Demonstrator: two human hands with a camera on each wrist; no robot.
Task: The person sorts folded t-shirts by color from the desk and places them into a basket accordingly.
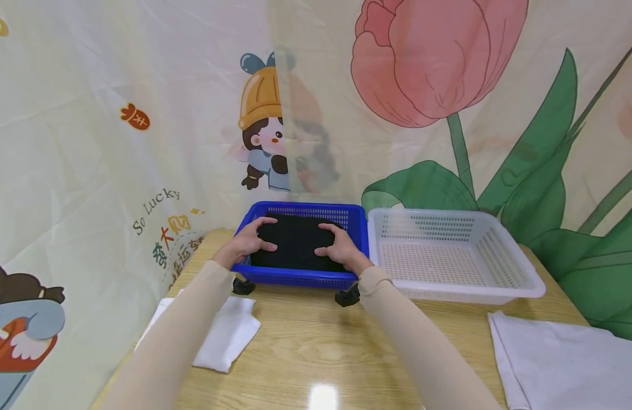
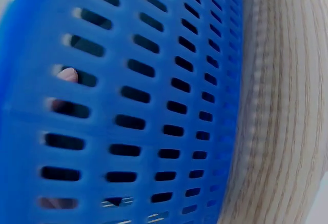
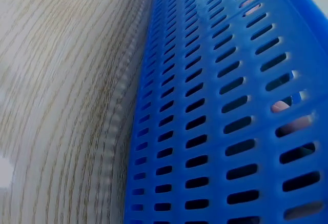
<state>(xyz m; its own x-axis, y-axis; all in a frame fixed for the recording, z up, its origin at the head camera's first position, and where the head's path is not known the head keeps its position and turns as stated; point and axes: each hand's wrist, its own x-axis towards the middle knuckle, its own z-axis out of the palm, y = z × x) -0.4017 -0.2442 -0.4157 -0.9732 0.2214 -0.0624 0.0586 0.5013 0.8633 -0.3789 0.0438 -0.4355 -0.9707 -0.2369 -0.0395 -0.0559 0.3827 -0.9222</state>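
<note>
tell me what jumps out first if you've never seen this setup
Both hands, left hand and right hand, lie flat on a black cloth inside a blue basket at the table's back centre. Just right of it sits an empty white basket. A big pink tulip fills the backdrop behind.

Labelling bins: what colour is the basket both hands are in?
Blue basket, holding black cloth; clearest in the head view.

A wooden table with pale grain stands against a cream printed curtain showing a big pink tulip, green leaves and a cartoon girl; lamp light reflects on the tabletop
</note>
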